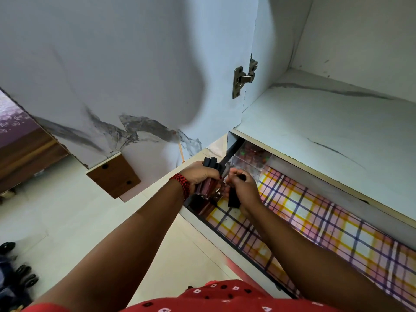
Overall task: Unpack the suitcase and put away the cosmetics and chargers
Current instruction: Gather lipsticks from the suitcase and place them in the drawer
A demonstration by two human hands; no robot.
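My left hand grips a bunch of lip-gloss tubes with black caps and dark red bodies, over the left end of an open drawer. My right hand holds a single black-capped tube just right of the bunch, above the drawer's checked liner. A clear plastic organiser with small reddish items sits at the drawer's far left corner. The suitcase, dark with black wheels, shows at the lower left edge.
An open cupboard door in white marble pattern hangs left of the drawer, its hinge above. A white shelf lies over the drawer. Pale floor tiles spread to the left, beside a wooden bed frame.
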